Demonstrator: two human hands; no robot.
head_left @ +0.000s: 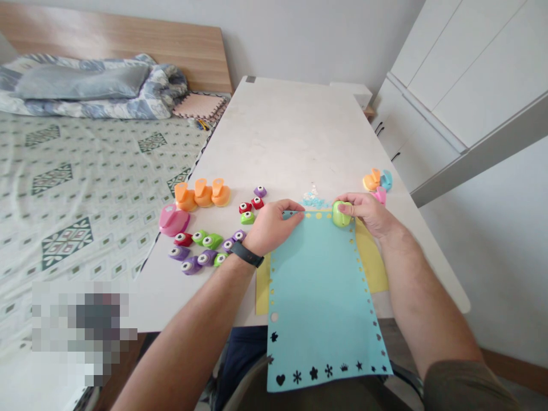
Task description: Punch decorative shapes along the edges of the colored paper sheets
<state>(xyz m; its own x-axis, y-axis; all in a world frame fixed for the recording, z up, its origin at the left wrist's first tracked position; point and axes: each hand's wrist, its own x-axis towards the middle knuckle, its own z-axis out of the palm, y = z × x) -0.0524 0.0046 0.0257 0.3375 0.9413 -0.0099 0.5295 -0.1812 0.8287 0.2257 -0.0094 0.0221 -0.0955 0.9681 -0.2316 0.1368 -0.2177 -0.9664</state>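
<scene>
A light blue sheet of paper point(319, 285) hangs partly over the table's near edge, with small shapes punched along its borders. At its far edge, my left hand point(276, 225) pinches the paper between thumb and fingers. A green craft punch point(341, 214) sits at the sheet's far right corner, gripped by my right hand point(363, 211) with the thumb on top. Under the blue sheet lies yellow paper point(371, 257), showing at both sides. Just beyond the far edge is a small pile of blue and white paper cutouts point(314, 200).
Several small purple, red and green punches point(212, 241) stand left of my left hand. Orange punches point(203, 194) and a pink punch point(174, 220) are farther left. More punches point(374, 180) lie at right. A bed point(103, 171) adjoins the white table point(299, 125); cabinets point(428, 108) stand right.
</scene>
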